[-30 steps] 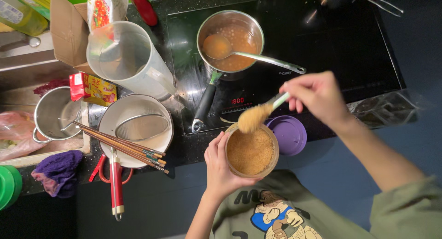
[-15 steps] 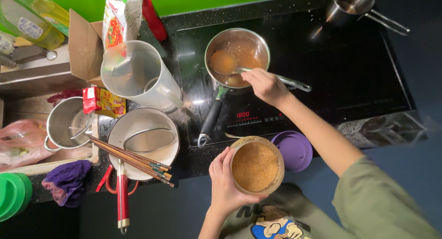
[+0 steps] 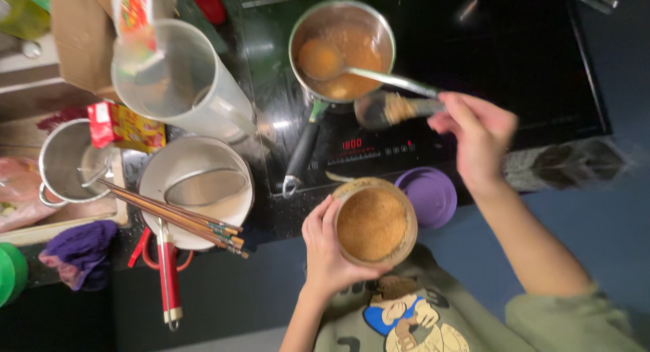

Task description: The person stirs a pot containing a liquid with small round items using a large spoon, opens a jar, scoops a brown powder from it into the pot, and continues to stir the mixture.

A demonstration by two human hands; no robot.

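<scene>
Over the stove, right hand grips a loaded spoon (blurred); left hand clasps the jar; best kept level.

Purple lid, brown powder, red-handled scissors.

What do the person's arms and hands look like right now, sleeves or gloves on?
Both hands are bare: no gloves, rings or watch show. The left hand and its forearm are uncovered to the bottom edge of the picture. The right hand and forearm are bare up to a loose, olive-green sleeve pushed back near the elbow.
</scene>
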